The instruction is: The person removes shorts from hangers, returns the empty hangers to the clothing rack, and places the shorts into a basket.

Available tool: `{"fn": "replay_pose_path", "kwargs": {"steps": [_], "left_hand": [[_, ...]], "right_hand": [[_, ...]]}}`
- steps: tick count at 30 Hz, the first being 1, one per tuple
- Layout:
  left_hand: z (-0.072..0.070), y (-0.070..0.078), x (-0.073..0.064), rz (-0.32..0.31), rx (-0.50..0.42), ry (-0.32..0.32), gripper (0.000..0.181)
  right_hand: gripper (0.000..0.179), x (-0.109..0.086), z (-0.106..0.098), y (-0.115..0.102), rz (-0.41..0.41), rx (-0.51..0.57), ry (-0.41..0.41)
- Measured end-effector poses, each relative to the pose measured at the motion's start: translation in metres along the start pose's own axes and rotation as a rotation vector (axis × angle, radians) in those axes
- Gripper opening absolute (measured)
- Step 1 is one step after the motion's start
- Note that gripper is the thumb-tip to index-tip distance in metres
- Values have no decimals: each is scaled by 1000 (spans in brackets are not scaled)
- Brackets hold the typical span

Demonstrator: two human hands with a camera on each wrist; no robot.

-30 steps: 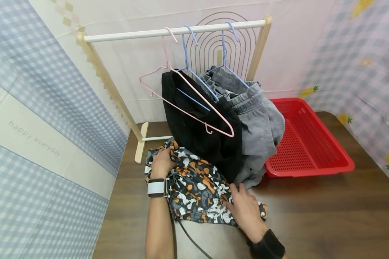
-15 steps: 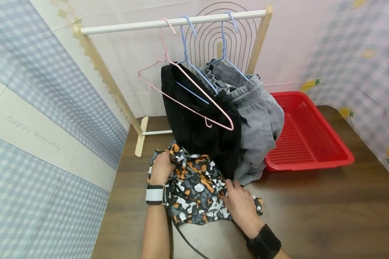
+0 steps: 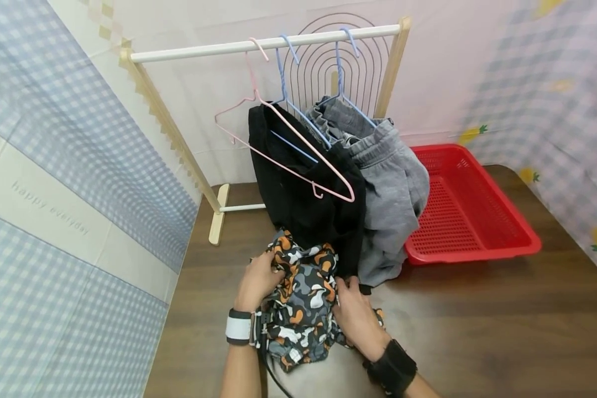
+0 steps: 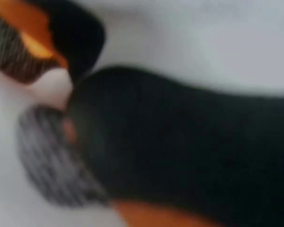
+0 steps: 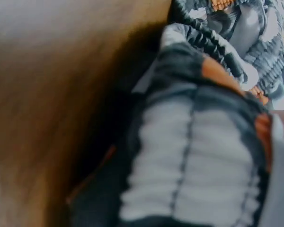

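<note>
A camouflage-print garment [image 3: 308,293] in black, grey, white and orange lies bunched on the table. My left hand [image 3: 258,279] grips its left side, fingers curled into the cloth. At its right side my right hand [image 3: 355,312] holds the fabric, thumb toward the middle. A gathered elastic band [image 5: 189,156] of the garment fills much of the right wrist view. In the left wrist view the printed cloth [image 4: 170,137] is very close and blurred. Fingertips of both hands are partly hidden in the folds.
Behind the hands stands a rack with a white rail [image 3: 199,51]. From it hang an unfilled pink hanger [image 3: 288,169], black trousers [image 3: 303,204] and a grey garment [image 3: 398,182] on blue hangers. A red basket [image 3: 472,256] sits to the right on the wooden table [image 3: 477,320].
Both hands have come closer together, the left moving right and the right slightly left. The garment has been gathered narrower between them and its lower edge has come nearer the person.
</note>
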State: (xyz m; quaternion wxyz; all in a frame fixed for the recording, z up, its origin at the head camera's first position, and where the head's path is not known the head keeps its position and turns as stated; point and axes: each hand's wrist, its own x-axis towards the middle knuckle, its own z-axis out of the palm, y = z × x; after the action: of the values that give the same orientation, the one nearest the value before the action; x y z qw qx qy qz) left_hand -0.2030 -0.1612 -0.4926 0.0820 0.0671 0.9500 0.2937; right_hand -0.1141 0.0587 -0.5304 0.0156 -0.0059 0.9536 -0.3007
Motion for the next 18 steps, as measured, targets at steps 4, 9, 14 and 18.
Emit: {"fn": "replay_pose_path", "kwargs": {"steps": [4, 9, 14, 18], "left_hand": [[2, -4, -12, 57, -46, -75, 33], [4, -5, -24, 88, -117, -205, 81], [10, -4, -33, 161, -251, -332, 97], [14, -1, -36, 204, -316, -406, 109]], "right_hand": [[57, -1, 3, -3, 47, 57, 4], [54, -3, 7, -3, 74, 151, 61], [53, -7, 10, -4, 74, 313, 91], [74, -10, 10, -8, 122, 409, 56]]}}
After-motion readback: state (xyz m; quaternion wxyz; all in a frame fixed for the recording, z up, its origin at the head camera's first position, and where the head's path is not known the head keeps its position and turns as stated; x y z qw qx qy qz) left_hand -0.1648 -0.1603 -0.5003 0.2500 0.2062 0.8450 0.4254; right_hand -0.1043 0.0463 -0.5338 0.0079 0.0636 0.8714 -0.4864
